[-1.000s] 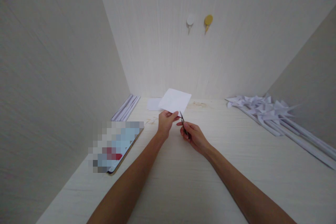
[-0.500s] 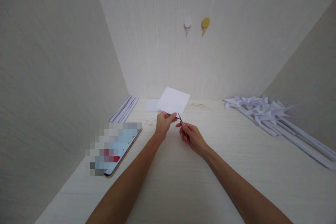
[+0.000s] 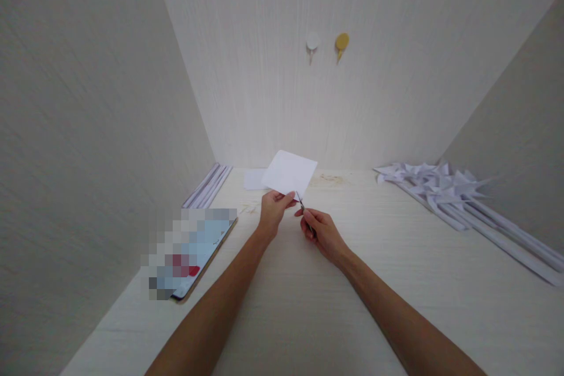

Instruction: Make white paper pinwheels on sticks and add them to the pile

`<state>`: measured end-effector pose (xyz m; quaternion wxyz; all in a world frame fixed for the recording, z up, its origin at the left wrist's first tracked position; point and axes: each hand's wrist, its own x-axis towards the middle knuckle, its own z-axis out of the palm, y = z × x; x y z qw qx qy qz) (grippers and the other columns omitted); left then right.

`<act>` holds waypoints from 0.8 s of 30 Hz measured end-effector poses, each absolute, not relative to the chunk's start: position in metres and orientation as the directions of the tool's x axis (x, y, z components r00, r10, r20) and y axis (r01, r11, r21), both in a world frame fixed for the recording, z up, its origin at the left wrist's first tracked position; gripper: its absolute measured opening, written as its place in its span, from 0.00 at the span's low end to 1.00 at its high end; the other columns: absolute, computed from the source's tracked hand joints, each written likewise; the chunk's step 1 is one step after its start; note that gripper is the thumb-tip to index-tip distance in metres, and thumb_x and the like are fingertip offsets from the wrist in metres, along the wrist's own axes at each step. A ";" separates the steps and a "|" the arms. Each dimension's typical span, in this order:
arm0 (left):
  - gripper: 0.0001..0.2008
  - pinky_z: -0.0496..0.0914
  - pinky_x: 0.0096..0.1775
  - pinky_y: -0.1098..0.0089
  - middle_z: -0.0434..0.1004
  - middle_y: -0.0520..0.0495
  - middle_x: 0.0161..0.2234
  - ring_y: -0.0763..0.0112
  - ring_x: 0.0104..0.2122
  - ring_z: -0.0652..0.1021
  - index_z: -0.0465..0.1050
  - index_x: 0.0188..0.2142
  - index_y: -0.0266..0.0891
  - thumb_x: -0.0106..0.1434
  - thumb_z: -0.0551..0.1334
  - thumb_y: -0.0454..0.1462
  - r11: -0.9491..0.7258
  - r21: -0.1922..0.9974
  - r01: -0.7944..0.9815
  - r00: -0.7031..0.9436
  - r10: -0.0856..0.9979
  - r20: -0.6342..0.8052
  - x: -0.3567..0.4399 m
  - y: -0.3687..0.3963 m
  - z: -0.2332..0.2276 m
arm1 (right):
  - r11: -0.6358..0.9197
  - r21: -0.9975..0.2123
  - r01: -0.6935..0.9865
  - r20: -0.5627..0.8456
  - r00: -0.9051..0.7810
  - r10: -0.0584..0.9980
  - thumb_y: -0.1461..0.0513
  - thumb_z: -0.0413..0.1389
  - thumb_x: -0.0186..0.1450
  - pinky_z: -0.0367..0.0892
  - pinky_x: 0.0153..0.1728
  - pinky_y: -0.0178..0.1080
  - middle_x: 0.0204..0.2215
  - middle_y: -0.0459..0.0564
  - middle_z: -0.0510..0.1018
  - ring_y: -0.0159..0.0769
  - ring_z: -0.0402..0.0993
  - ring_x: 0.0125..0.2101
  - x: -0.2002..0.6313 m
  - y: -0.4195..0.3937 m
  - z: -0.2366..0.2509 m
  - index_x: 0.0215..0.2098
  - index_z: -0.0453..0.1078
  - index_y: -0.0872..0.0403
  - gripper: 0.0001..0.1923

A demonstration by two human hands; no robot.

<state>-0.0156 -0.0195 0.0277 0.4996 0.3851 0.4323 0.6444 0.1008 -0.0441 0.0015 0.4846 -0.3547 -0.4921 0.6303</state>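
Note:
My left hand (image 3: 272,212) pinches the near corner of a white square sheet of paper (image 3: 289,173) and holds it up above the pale wooden desk (image 3: 308,305). My right hand (image 3: 321,232) grips a small pair of scissors (image 3: 301,204). The blades point up and touch the sheet's near corner, just right of my left fingertips. Both hands are close together at the middle of the desk.
A tablet (image 3: 194,252) with a blurred screen lies at the left. A stack of white paper strips (image 3: 207,186) rests against the left wall. Another white sheet (image 3: 255,178) lies flat behind. Several folded paper pinwheels (image 3: 445,188) on long sticks lie at right. Two wall hooks (image 3: 326,44) hang above.
Both hands with the sheet and scissors have shifted slightly left. The scissor tips have closed in on the paper's corner.

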 end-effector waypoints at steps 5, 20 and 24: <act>0.10 0.69 0.30 0.72 0.71 0.52 0.18 0.77 0.20 0.73 0.68 0.19 0.32 0.41 0.66 0.37 -0.125 0.943 -0.309 -0.199 0.978 0.064 -0.016 -0.020 0.028 | -0.046 -0.966 -0.255 0.030 -0.286 0.958 0.52 0.54 0.53 0.42 0.13 0.30 0.13 0.39 0.63 0.21 0.52 0.11 0.101 -0.043 0.001 0.28 0.67 0.57 0.15; 0.11 0.69 0.30 0.73 0.73 0.51 0.22 0.78 0.23 0.73 0.69 0.22 0.32 0.37 0.67 0.33 -0.131 0.895 -0.426 -0.196 0.979 0.050 -0.015 -0.022 0.029 | -0.029 -0.974 -0.223 0.035 -0.278 0.960 0.52 0.53 0.54 0.41 0.13 0.30 0.13 0.39 0.62 0.21 0.51 0.12 0.101 -0.044 0.000 0.28 0.67 0.56 0.15; 0.11 0.69 0.29 0.73 0.72 0.52 0.20 0.79 0.22 0.72 0.68 0.21 0.32 0.37 0.67 0.34 -0.132 0.858 -0.497 -0.232 0.972 0.015 -0.017 -0.020 0.031 | -0.026 -0.975 -0.221 0.038 -0.282 0.959 0.52 0.53 0.54 0.41 0.13 0.30 0.13 0.39 0.62 0.21 0.51 0.12 0.102 -0.044 0.000 0.28 0.67 0.57 0.15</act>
